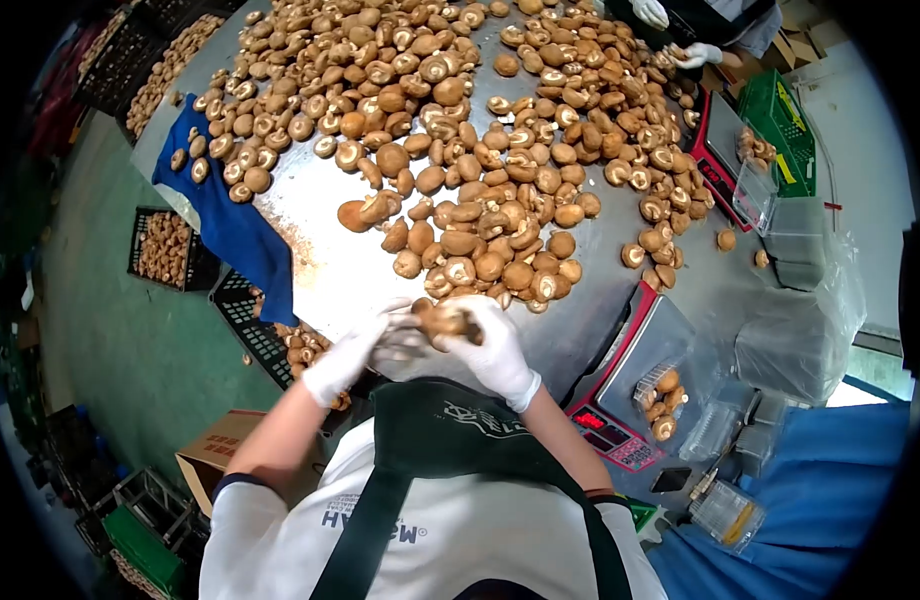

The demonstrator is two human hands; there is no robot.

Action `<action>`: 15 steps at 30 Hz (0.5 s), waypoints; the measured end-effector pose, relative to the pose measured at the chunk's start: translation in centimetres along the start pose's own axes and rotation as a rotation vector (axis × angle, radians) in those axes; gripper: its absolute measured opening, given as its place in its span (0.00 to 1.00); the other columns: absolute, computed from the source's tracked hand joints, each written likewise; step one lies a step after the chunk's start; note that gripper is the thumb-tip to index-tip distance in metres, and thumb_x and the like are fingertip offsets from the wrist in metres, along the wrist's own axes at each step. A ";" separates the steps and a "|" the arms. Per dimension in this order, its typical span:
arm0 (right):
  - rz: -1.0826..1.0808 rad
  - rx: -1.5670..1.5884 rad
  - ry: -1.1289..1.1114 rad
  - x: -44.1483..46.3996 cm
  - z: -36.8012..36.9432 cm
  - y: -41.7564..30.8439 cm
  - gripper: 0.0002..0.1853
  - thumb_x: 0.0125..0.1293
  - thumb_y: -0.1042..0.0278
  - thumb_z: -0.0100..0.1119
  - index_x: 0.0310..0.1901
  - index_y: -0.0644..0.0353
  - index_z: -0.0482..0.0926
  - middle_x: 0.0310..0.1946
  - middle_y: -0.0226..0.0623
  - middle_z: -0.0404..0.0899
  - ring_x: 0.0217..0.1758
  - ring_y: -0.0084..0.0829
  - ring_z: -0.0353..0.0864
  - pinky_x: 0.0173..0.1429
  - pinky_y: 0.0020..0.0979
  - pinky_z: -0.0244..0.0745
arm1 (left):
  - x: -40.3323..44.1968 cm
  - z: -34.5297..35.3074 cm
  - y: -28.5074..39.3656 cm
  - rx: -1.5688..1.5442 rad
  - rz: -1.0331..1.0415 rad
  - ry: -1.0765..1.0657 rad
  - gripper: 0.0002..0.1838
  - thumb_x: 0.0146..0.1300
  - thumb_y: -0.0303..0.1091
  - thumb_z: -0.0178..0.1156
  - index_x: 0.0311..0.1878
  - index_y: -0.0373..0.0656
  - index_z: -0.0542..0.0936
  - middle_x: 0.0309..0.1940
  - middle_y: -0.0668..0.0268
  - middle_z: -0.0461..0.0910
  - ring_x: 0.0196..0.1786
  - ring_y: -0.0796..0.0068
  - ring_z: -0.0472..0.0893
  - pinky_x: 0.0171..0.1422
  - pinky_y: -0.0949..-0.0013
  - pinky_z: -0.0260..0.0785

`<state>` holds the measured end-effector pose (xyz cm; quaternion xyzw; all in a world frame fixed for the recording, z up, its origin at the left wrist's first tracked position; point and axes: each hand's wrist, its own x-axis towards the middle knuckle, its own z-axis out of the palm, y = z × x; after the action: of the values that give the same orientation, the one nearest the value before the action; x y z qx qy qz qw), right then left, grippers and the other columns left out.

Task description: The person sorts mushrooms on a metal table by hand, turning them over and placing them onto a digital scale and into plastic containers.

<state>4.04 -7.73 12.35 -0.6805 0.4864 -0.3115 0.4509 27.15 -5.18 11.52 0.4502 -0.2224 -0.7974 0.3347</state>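
Note:
Both my hands wear white gloves and meet at the near edge of the metal table. My right hand (492,350) is closed around a few brown mushrooms (442,322), probably shiitake. Close beside them is my left hand (365,350), its fingers smeared by motion; whether it grips a mushroom I cannot make out. Just beyond my hands lies a loose heap of mushrooms (490,225), some caps up, others showing pale stems.
On the right, a red-edged scale (620,400) carries a clear tray of mushrooms (662,400). Farther back stand a second scale (725,165) and a green crate (780,130). A co-worker's gloved hand (698,55) is at the far side. Black crates (255,325) sit left, below a blue cloth (230,220).

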 end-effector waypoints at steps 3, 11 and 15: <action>-0.144 -0.118 0.037 3.3 -2.5 0.6 0.13 0.60 0.63 0.68 0.44 0.58 0.83 0.44 0.38 0.83 0.52 0.41 0.78 0.60 0.37 0.71 | 3.6 3.2 -1.5 -0.332 -0.024 -0.146 0.19 0.75 0.43 0.53 0.62 0.44 0.73 0.47 0.61 0.80 0.43 0.74 0.81 0.50 0.72 0.75; 0.330 -0.052 0.293 7.2 -9.5 11.0 0.16 0.66 0.65 0.65 0.54 0.59 0.81 0.42 0.38 0.85 0.43 0.30 0.83 0.52 0.28 0.76 | 8.6 5.4 -3.5 -0.160 0.011 -0.350 0.14 0.68 0.29 0.58 0.55 0.36 0.77 0.44 0.61 0.80 0.50 0.72 0.80 0.57 0.69 0.72; 0.367 0.384 0.327 4.9 -9.9 8.0 0.15 0.73 0.62 0.59 0.50 0.66 0.81 0.34 0.28 0.81 0.35 0.17 0.75 0.42 0.21 0.72 | 8.4 5.9 -1.3 -0.058 0.025 -0.296 0.19 0.69 0.31 0.59 0.61 0.37 0.75 0.47 0.64 0.78 0.46 0.77 0.79 0.55 0.72 0.73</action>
<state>-5.91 -16.33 8.84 -0.4245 0.5997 -0.4163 0.5356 18.53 -10.17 8.82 0.3147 -0.2517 -0.8570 0.3212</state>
